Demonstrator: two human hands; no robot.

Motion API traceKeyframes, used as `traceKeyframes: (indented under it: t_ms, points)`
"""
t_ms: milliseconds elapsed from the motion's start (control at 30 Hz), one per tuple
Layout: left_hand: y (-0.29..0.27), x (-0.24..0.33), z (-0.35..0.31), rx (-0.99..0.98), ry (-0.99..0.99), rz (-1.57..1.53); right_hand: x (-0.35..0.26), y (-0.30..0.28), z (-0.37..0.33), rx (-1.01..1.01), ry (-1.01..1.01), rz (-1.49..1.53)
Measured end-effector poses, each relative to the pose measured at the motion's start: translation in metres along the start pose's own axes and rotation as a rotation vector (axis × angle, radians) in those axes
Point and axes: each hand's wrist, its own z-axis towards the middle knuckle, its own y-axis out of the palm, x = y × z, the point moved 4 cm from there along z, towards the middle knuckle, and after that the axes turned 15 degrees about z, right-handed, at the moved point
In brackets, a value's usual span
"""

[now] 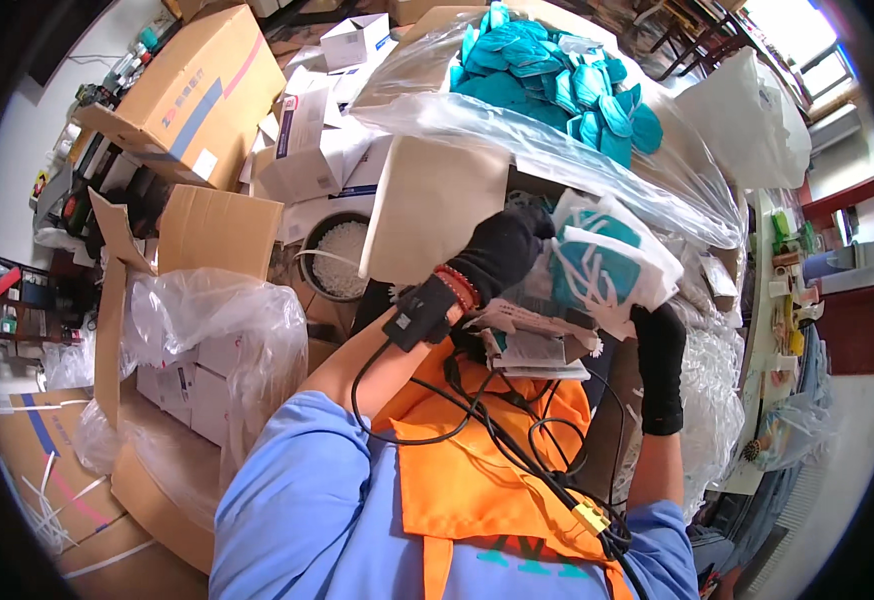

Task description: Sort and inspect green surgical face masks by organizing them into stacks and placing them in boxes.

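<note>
In front of my chest is a white-edged clear packet with teal face masks and their white ear loops showing inside. My right hand, in a black glove, grips the packet's lower right corner. The black-gloved left hand is closed at its left edge, though the fingertips are partly hidden. Below the packet, near my lap, sits an opened carton with torn paper edges. Beyond my hands, a large plastic-lined box holds a heap of loose teal masks.
On my left stands an open cardboard box lined with clear plastic, with white boxes inside. A round pot of white pellets is beside a beige board. White cartons and a large brown carton stand further back. Black cables cross my apron.
</note>
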Motion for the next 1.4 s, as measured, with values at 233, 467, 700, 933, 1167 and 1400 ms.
traceKeyframes:
  t_ms: [233,467,700,933,1167,1400]
  points:
    - [0.014,0.014,-0.006,-0.071,0.137,-0.045,0.022,0.0,-0.002,0.027,0.063,0.129]
    - [0.017,0.007,-0.004,-0.208,-0.08,-0.351,0.038,0.019,-0.014,0.193,0.235,0.593]
    - [0.017,0.006,-0.005,0.022,-0.096,0.089,0.013,0.02,-0.014,0.157,0.182,0.369]
    - [0.015,0.004,0.015,0.198,-0.067,0.402,0.0,-0.002,-0.027,0.118,0.116,0.009]
    - [-0.005,-0.015,0.037,0.09,-0.232,0.559,0.001,-0.015,-0.037,0.104,0.069,-0.058]
    - [-0.016,0.045,0.035,-0.022,0.296,-0.219,0.01,-0.008,-0.042,0.024,0.015,-0.016]
